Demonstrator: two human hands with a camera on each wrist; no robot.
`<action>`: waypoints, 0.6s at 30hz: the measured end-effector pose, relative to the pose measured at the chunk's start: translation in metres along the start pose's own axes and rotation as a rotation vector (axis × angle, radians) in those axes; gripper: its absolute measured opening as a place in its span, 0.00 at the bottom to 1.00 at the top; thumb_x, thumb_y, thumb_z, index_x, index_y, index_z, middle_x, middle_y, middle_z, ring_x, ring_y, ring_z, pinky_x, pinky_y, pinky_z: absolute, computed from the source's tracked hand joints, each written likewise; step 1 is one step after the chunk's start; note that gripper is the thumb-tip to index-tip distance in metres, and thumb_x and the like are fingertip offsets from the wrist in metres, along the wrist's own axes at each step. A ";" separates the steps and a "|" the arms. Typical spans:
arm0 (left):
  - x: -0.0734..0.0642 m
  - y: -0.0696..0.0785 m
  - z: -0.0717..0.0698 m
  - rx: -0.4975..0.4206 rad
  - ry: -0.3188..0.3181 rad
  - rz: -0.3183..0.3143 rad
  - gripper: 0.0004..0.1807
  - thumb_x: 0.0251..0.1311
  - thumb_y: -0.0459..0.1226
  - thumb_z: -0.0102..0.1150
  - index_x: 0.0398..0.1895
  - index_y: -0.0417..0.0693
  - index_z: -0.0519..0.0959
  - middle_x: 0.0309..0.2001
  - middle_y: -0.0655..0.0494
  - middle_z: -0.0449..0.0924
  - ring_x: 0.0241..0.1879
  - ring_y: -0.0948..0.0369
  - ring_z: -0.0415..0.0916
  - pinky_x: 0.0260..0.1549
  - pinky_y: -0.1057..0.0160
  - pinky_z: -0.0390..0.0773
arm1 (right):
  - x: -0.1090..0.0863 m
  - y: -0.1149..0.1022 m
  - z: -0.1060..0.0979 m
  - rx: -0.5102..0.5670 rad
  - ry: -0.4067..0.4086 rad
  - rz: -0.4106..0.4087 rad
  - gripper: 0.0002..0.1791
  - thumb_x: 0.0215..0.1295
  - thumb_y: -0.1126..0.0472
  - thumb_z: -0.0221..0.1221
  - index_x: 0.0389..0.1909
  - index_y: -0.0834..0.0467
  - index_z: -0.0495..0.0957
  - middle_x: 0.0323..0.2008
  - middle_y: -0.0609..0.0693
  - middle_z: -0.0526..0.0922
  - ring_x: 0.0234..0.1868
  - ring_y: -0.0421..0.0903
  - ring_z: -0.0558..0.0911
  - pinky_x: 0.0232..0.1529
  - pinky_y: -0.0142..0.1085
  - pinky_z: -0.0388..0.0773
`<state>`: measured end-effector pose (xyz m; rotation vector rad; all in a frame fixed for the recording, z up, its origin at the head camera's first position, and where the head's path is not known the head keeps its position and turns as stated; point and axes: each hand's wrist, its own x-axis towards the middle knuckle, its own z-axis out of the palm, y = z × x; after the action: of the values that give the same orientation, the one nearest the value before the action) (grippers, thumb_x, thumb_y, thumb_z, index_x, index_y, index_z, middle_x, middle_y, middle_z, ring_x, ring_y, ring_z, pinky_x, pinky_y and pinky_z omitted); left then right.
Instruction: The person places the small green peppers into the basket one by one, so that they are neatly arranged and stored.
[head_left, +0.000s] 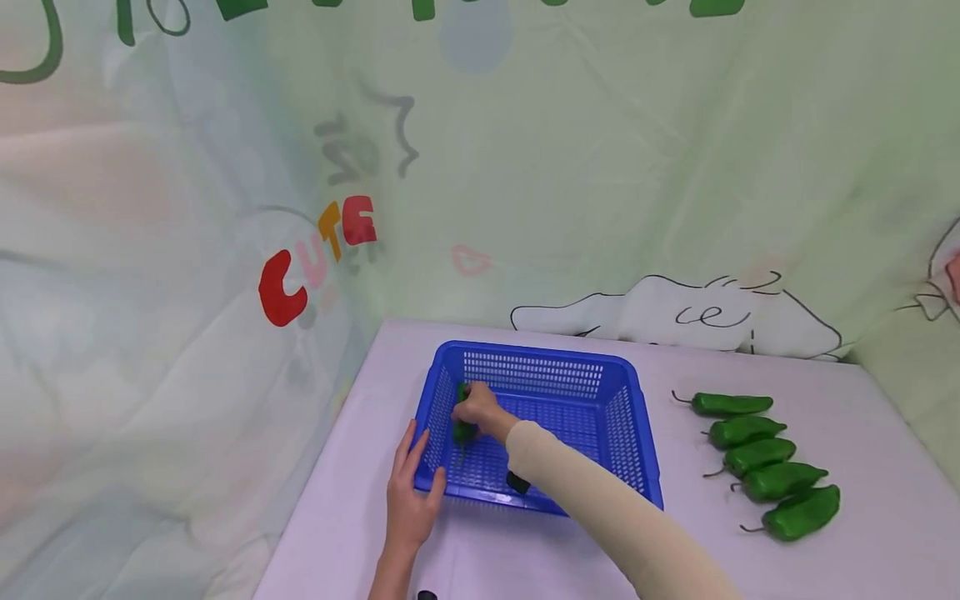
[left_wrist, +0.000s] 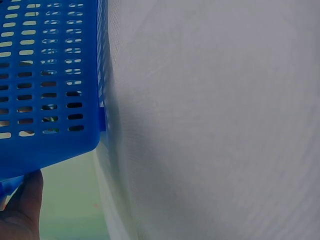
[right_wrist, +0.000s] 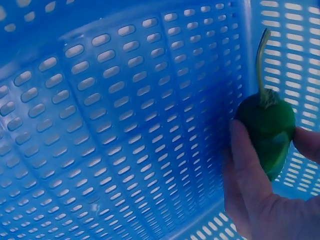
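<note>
In the head view a blue perforated plastic basket (head_left: 536, 497) stands on the table. Inside, near its left wall, my right hand (head_left: 477, 407) holds a green pepper (head_left: 463, 433). The right wrist view shows the pepper (right_wrist: 267, 117) pinched between thumb and fingers, its curved stem pointing up in that view. My left hand (head_left: 412, 500) rests at the basket's front left corner, straight fingers along the left side and thumb at the front rim. That thumb shows against the rim at the lower left of the left wrist view.
Several green peppers (head_left: 757, 456) lie in a slanting column on the white table (head_left: 712, 550), right of the basket. A small black object (head_left: 427, 595) is at the bottom edge of the head view. Printed cloth (head_left: 570, 167) hangs behind and at both sides.
</note>
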<state>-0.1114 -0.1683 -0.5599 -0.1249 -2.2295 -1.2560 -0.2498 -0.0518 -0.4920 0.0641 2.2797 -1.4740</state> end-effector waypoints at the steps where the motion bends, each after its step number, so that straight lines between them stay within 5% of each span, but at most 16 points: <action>1: 0.000 0.001 0.000 -0.001 -0.001 -0.001 0.34 0.54 0.28 0.65 0.67 0.39 0.70 0.73 0.45 0.60 0.70 0.43 0.60 0.67 0.76 0.52 | 0.000 0.001 0.001 0.002 0.005 -0.007 0.37 0.48 0.77 0.62 0.63 0.75 0.65 0.51 0.72 0.75 0.51 0.69 0.80 0.40 0.58 0.83; 9: 0.000 0.004 0.004 0.005 -0.005 0.014 0.34 0.53 0.27 0.65 0.67 0.37 0.70 0.73 0.42 0.60 0.70 0.44 0.60 0.67 0.75 0.52 | -0.001 0.004 0.001 -0.019 0.061 -0.049 0.39 0.44 0.79 0.65 0.63 0.73 0.67 0.49 0.70 0.75 0.47 0.66 0.82 0.33 0.47 0.86; 18: 0.001 0.000 0.001 0.014 0.010 0.021 0.34 0.53 0.27 0.65 0.67 0.38 0.70 0.73 0.43 0.61 0.70 0.43 0.60 0.67 0.75 0.51 | -0.008 -0.010 -0.014 -0.045 -0.010 -0.083 0.39 0.52 0.73 0.64 0.67 0.73 0.62 0.56 0.72 0.73 0.53 0.67 0.79 0.39 0.53 0.84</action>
<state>-0.1125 -0.1673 -0.5602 -0.1357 -2.2220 -1.2277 -0.2498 -0.0427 -0.4758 -0.0517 2.3315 -1.4600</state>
